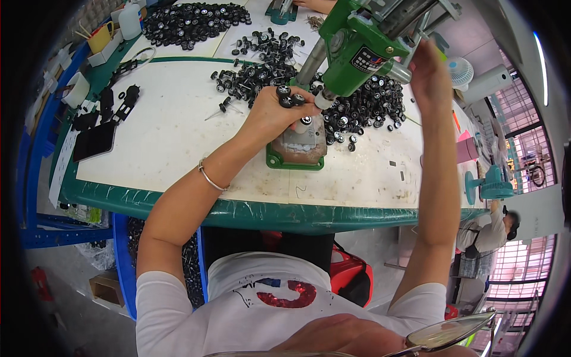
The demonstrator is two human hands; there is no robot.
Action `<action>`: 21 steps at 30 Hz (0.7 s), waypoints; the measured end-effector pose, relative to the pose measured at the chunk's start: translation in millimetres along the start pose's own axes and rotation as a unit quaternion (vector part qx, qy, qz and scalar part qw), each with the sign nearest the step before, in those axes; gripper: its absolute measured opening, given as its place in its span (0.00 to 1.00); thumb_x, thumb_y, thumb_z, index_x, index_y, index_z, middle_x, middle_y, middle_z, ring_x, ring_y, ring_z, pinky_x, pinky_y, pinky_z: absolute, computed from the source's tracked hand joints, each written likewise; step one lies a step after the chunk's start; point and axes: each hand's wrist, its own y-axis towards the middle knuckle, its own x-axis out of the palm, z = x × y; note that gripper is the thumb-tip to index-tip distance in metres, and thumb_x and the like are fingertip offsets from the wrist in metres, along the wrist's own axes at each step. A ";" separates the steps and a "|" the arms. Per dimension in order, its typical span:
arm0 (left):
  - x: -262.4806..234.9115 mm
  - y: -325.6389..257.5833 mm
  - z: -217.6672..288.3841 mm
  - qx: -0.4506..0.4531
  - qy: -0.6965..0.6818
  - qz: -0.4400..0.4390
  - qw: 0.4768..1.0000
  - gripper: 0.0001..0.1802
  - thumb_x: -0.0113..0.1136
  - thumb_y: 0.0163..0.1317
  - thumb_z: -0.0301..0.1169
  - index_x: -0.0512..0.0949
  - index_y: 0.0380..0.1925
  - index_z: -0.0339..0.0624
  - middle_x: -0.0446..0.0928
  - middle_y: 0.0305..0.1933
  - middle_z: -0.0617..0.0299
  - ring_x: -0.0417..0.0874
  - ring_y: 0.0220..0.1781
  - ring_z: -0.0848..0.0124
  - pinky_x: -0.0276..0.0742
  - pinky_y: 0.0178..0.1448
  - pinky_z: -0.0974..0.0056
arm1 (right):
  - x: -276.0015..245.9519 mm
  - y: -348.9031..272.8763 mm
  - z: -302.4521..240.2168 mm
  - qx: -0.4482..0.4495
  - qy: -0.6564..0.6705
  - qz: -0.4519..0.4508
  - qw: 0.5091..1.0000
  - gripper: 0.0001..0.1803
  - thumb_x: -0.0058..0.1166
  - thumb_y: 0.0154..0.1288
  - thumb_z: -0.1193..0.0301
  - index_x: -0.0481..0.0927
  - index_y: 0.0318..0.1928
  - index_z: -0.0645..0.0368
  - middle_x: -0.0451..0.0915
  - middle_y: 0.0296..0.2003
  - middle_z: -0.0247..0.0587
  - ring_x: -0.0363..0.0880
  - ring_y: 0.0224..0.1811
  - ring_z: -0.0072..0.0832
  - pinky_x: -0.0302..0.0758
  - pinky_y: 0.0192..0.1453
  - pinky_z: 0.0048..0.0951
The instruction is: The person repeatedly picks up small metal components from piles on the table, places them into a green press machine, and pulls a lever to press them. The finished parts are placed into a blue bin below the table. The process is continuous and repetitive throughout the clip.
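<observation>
My left hand (276, 114) is closed around several small black toy wheels (289, 98) with silver hubs, its fingertips beneath the ram of a green hand press (351, 59). Another wheel (306, 121) stands on the press's base plate (297, 146), right below those fingers. Raised at the right side of the press, my right hand (427, 74) is blurred and wraps the press lever (414, 52); its fingers are partly hidden. Behind the press lie piles of wheels on thin metal axles (256, 77), and more loose wheels (375, 101) spread to its right.
A large heap of wheels (190, 24) covers the far left of the white-topped table (172, 131). At left lie a phone (95, 141) and black plastic parts (125, 104). A blue bin (124, 250) stands below the green table edge. A small fan (493, 183) sits at right; another person's hand (315, 5) shows at the far side.
</observation>
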 end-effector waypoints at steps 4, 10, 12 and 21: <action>-8.5 -4.3 0.7 -0.009 0.007 0.010 1.000 0.10 0.71 0.49 0.33 0.85 0.32 0.44 0.74 0.15 0.69 0.72 0.18 0.82 0.64 0.25 0.74 | 83.8 58.6 -39.8 -0.053 0.015 0.170 0.984 0.10 0.46 0.70 0.64 0.76 0.38 0.58 0.75 0.24 0.32 0.68 0.22 0.19 0.62 0.23 0.20; -0.4 0.0 4.5 0.001 0.007 -0.011 1.000 0.08 0.70 0.51 0.30 0.85 0.32 0.43 0.75 0.16 0.68 0.71 0.18 0.82 0.65 0.25 0.74 | 34.4 88.6 -44.6 -0.066 0.046 -0.045 0.996 0.10 0.49 0.69 0.59 0.75 0.31 0.46 0.67 0.13 0.23 0.57 0.07 0.13 0.51 0.07 0.17; -3.2 -0.2 4.0 -0.001 0.012 -0.010 1.000 0.08 0.70 0.51 0.30 0.85 0.32 0.43 0.76 0.17 0.68 0.72 0.18 0.82 0.65 0.25 0.74 | 47.1 72.0 -55.3 -0.059 0.062 -0.051 0.995 0.10 0.50 0.69 0.60 0.73 0.29 0.46 0.65 0.13 0.21 0.56 0.07 0.12 0.50 0.07 0.15; -4.5 -2.5 1.7 0.000 0.011 -0.006 1.000 0.09 0.71 0.50 0.29 0.85 0.32 0.41 0.79 0.20 0.66 0.74 0.20 0.82 0.68 0.25 0.72 | 76.8 -6.9 -74.4 -0.273 0.009 -0.015 0.962 0.12 0.44 0.65 0.68 0.62 0.25 0.54 0.55 0.16 0.26 0.47 0.16 0.17 0.46 0.21 0.22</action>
